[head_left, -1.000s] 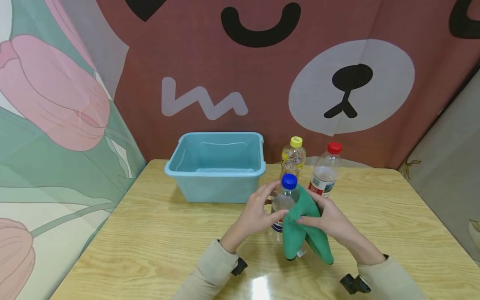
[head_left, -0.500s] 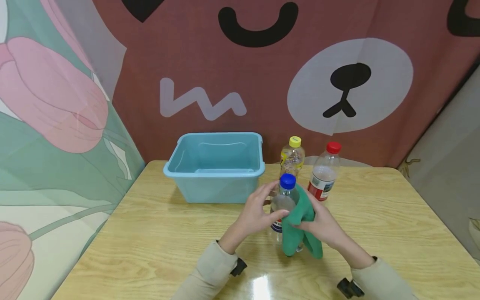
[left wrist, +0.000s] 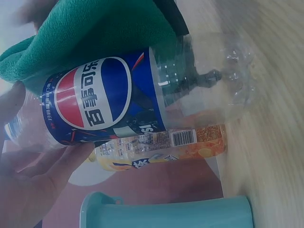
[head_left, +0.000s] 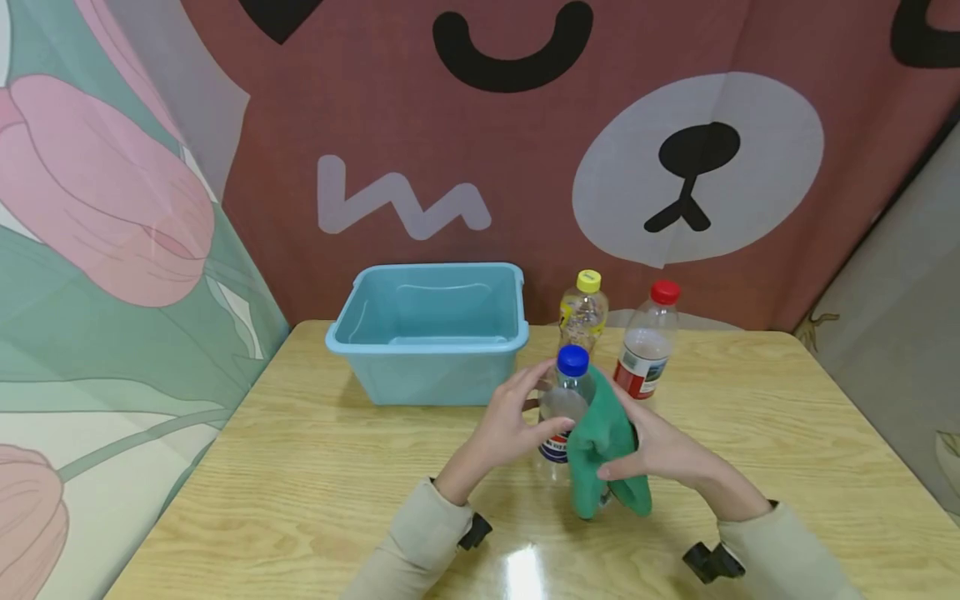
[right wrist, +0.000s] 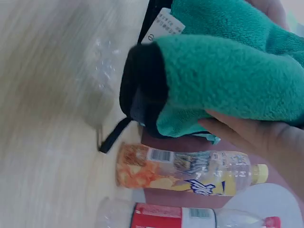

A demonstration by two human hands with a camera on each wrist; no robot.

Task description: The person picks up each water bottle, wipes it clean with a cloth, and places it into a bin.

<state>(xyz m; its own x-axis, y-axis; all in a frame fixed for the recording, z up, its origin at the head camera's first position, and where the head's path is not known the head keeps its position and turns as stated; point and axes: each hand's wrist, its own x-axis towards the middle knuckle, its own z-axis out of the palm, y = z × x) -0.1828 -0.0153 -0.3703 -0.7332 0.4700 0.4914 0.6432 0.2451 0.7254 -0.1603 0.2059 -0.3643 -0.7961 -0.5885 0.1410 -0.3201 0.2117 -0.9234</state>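
Note:
A clear plastic Pepsi bottle (head_left: 558, 408) with a blue cap stands upright on the table. My left hand (head_left: 510, 425) grips its upper part from the left, fingers round the back and thumb in front. In the left wrist view its blue, red and white label (left wrist: 107, 95) shows plainly. My right hand (head_left: 663, 446) holds a green towel (head_left: 600, 442) against the bottle's right side, thumb in front. The towel drapes down in folds; the right wrist view shows its black edging (right wrist: 145, 78) and a white tag (right wrist: 164, 24). Some right-hand fingers are hidden by the cloth.
A light blue plastic tub (head_left: 431, 367) stands at the back left. Behind the Pepsi bottle are a yellow-capped bottle (head_left: 583, 312) and, to its right, a red-capped bottle (head_left: 645, 350). The wooden table (head_left: 300, 500) meets a printed curtain (head_left: 525, 208) at the back.
My right hand and the towel shift slightly left, then back right along the bottle. The right thumb now sits lower on the cloth. My left hand keeps its grip on the bottle.

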